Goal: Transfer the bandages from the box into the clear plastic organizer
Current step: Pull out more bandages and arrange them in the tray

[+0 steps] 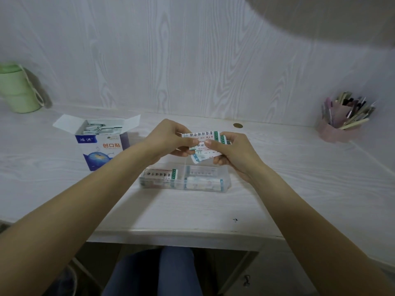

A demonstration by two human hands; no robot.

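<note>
**A:** What is shown at centre?

**B:** A small fanned stack of bandages (203, 144), each in a flat paper wrapper, held above the far edge of the clear plastic organizer (224, 186). The left hand (171, 139) pinches the stack's left end, thumb on top. The right hand (233, 154) grips the right end, thumb pressed on the upper face and fingers curled beneath.

**B:** Both hands are narrowly closed on the stack; neither is spread.

**A:** How would such strips handle?

**B:** By appearance, very light, thin and limp. The wrappers look smooth, so loose strips probably slide over one another, as the fan suggests. They seem robust rather than fragile, though they may crease. The best hold is likely across the flat faces near the short ends, squaring the edges before lowering.

**A:** Where are the remaining bandages?

**B:** More lie in the open box (102, 144), standing at left, well apart from the organizer; its flaps are raised. Inside the organizer, stacks already lie flat in a left and a right compartment.

**A:** Other items?

**B:** A green cup (17, 88) far left, a pink pen holder (339, 122) far right, and a coin-like disc (237, 125) on the white desk (192, 210).
</note>
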